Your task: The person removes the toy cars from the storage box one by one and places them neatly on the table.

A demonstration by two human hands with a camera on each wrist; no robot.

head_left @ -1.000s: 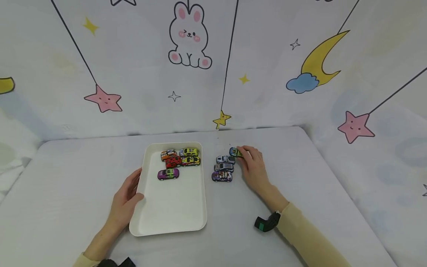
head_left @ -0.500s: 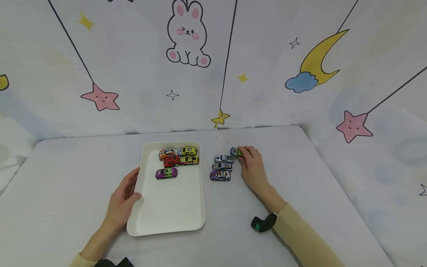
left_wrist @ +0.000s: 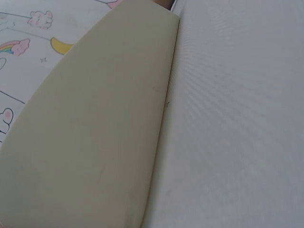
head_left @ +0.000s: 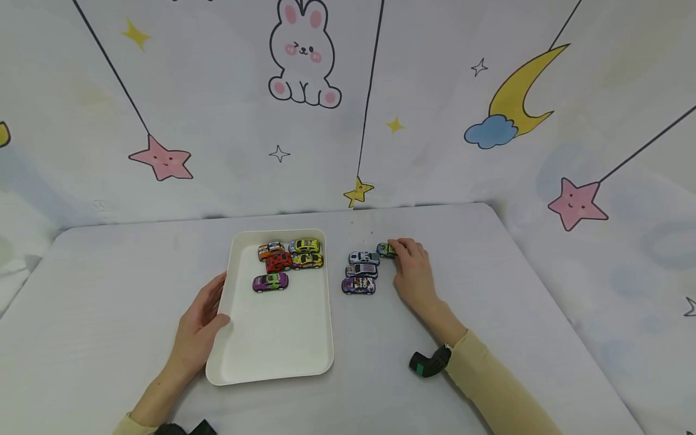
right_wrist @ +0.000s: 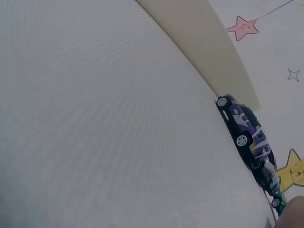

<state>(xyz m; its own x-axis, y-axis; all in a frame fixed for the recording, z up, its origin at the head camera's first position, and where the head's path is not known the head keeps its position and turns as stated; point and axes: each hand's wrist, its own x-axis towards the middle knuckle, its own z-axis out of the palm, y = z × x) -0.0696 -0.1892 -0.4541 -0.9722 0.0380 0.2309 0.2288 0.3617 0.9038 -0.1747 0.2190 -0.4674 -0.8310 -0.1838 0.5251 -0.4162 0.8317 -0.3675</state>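
In the head view my left hand (head_left: 198, 326) holds the white tray (head_left: 272, 338) by its left side, thumb over the rim. The outer side of the tray (left_wrist: 95, 118) fills much of the left wrist view. My right hand (head_left: 415, 272) pinches the right end of a green toy car (head_left: 385, 249) on the table; fingers cover part of it. Just left of that hand, a white toy car (head_left: 364, 258), a silver toy car (head_left: 361, 270) and a purple toy car (head_left: 359, 285) lie in a column. The right wrist view has the purple car (right_wrist: 247, 128) in front.
Inside the tray's far end are an orange toy car (head_left: 270, 251), a red one (head_left: 278, 261), two yellow ones (head_left: 304, 246) and a purple-green one (head_left: 270, 282). A white cloth covers the table (head_left: 109, 302). Behind it stands a wall (head_left: 228, 121) with cartoon drawings.
The green car has shifted slightly right and nearer, with my right fingers on it. My left hand stays on the tray. The whole head view has drifted a little.
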